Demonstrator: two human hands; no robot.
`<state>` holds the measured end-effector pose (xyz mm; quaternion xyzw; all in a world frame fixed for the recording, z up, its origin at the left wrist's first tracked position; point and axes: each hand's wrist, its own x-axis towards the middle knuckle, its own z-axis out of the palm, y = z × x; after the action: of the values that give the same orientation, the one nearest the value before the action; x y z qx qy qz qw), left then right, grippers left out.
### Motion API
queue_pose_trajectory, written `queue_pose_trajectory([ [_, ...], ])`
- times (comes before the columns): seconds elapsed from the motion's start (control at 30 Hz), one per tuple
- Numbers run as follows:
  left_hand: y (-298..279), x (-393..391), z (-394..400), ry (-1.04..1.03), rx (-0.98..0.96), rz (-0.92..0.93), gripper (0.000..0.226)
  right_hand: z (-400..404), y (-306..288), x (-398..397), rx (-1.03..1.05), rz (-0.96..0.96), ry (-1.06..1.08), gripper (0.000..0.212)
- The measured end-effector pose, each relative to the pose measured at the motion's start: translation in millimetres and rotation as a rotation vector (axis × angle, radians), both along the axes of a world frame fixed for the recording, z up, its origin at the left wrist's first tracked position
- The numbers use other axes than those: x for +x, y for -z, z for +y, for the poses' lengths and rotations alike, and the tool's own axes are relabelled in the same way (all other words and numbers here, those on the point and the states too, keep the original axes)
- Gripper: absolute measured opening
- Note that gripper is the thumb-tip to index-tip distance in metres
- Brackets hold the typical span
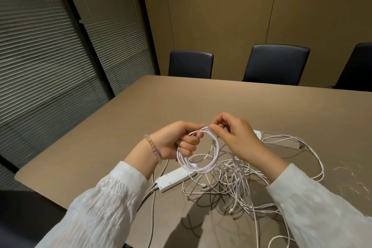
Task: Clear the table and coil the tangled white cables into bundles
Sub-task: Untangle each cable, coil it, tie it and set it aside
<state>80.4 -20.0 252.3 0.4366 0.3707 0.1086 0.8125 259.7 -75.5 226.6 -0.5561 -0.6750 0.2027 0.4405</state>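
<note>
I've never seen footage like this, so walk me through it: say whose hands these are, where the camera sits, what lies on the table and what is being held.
There is no machine here. A person wears a camera on the head, so the single picture looks forward and down at their own arms. The left hand holds a coil of white cable in its grip, and the right hand pinches the top of that coil. Below, on the brown table, lie a tangle of loose white cables and a white power strip. Dark chairs stand behind.
</note>
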Motion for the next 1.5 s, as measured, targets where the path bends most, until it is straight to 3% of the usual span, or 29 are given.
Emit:
queue_pose_trajectory([
  [0.13,-4.9,-5.1,2.8,-0.006,-0.028,0.001,0.031,3.4,5.5,3.4,-0.088,0.193,-0.024,0.008],
  [0.2,-5.2,-3.4,4.0,-0.041,0.042,0.012,0.035,2.7,8.7,0.2,-0.178,0.309,-0.085,0.023],
  [0.33,-8.1,-1.5,4.3,-0.036,0.064,-0.06,0.031,4.7,15.1,-1.2,-0.374,0.141,-0.117,0.06],
  [0.43,-6.7,-5.5,5.6,-0.014,-0.018,-0.125,0.028,7.5,13.3,-0.8,-0.551,0.272,-0.25,0.038],
  [0.53,-0.2,-11.5,8.8,-0.023,0.079,-0.07,0.027,8.3,13.7,0.2,-0.569,0.413,-0.3,0.02],
  [0.67,6.7,-15.4,8.4,-0.07,0.175,-0.012,0.026,7.9,16.6,0.4,-0.496,0.401,-0.262,0.018],
  [0.83,9.3,-7.6,4.0,-0.173,0.233,-0.023,0.03,11.9,27.0,-2.9,-0.396,0.566,-0.208,0.013],
  [0.93,2.7,-7.9,8.2,-0.241,0.302,-0.011,0.032,11.0,27.6,-4.0,-0.383,0.598,-0.255,0.025],
  [1.03,-13.9,-12.9,16.6,-0.317,0.378,-0.024,0.033,8.9,34.4,-1.7,-0.417,0.495,-0.263,0.039],
  [1.17,-41.8,-19.0,25.3,-0.336,0.493,-0.044,0.035,15.3,47.2,13.9,-0.406,0.289,-0.178,0.011],
  [1.37,-66.7,-23.0,30.8,-0.396,0.56,-0.116,0.036,23.3,35.4,41.6,-0.357,-0.124,-0.147,0.019],
  [1.43,-71.1,-26.0,34.5,-0.432,0.554,-0.154,0.035,21.5,34.4,47.7,-0.37,-0.149,-0.136,0.022],
  [1.5,-73.7,-27.3,36.7,-0.454,0.556,-0.177,0.035,20.3,37.5,51.3,-0.394,-0.103,-0.173,0.011],
])
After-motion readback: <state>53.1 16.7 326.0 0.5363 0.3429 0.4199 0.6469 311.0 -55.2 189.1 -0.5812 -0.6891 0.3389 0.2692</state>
